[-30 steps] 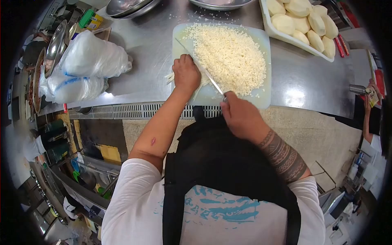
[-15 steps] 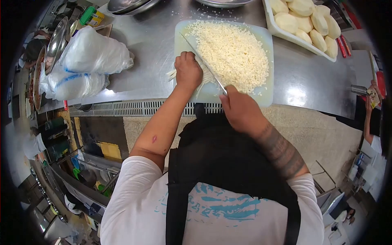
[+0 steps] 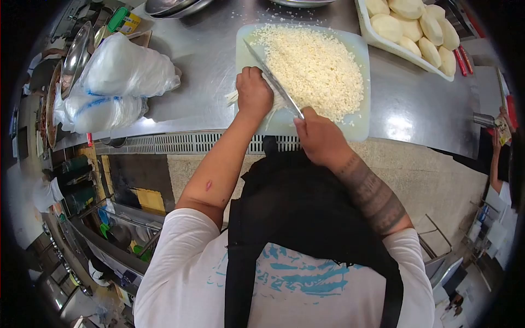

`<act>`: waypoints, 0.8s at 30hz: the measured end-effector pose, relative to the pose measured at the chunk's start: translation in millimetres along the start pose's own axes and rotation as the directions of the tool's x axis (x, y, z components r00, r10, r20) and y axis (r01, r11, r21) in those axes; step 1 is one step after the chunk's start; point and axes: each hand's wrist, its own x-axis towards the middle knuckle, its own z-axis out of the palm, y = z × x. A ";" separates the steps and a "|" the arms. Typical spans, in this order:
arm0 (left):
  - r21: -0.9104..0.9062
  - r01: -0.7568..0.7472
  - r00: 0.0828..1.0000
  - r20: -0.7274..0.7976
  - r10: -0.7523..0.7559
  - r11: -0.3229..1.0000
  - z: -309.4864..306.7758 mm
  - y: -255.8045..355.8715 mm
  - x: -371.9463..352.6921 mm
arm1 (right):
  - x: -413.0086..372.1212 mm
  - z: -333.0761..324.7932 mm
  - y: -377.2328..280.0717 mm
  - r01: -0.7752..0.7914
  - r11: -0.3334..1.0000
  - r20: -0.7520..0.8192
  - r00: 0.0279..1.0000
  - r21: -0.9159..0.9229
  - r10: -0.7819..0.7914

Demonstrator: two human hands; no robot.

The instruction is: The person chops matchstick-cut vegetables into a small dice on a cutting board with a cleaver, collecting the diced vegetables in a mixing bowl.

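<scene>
A heap of finely diced pale vegetable (image 3: pixel 317 68) covers most of the white cutting board (image 3: pixel 355 131). My left hand (image 3: pixel 254 93) is closed over a bundle of thin pale strips (image 3: pixel 232 98) at the board's left side, their ends poking out to its left. In my right hand (image 3: pixel 321 136) is the handle of a long kitchen knife (image 3: pixel 280 90), gripped at the board's front edge. Its blade slants away to the far left, alongside my left fingers and between them and the heap. More strips show between my left hand and the blade.
Peeled whole potato-like vegetables (image 3: pixel 404 27) fill a white tub (image 3: pixel 404 57) at the back right. Stuffed plastic bags (image 3: pixel 128 71) lie on the steel table (image 3: pixel 202 71) at left. Metal bowls (image 3: pixel 178 6) stand at the back. Another person's arm (image 3: pixel 495 164) reaches in at far right.
The knife blade has tilted, showing more of its flat side, and my right hand has shifted slightly. My left hand keeps its hold on the strips. The whole view has shifted a little.
</scene>
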 end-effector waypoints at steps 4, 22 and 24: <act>0.102 -0.102 0.994 0.043 0.098 0.990 6.4 -11.2 -0.6 | -18.1 -20.0 -22.3 -0.109 0.992 0.125 0.987 0.063 0.100; 0.059 -0.056 0.988 0.148 0.047 0.997 -25.4 -9.0 -3.8 | 4.8 6.8 12.1 -0.048 0.997 0.076 0.996 0.054 0.044; 0.074 -0.068 0.992 0.115 0.059 0.995 -19.7 -10.5 -10.3 | 0.8 -2.4 4.0 -0.040 0.997 0.069 0.997 0.059 0.036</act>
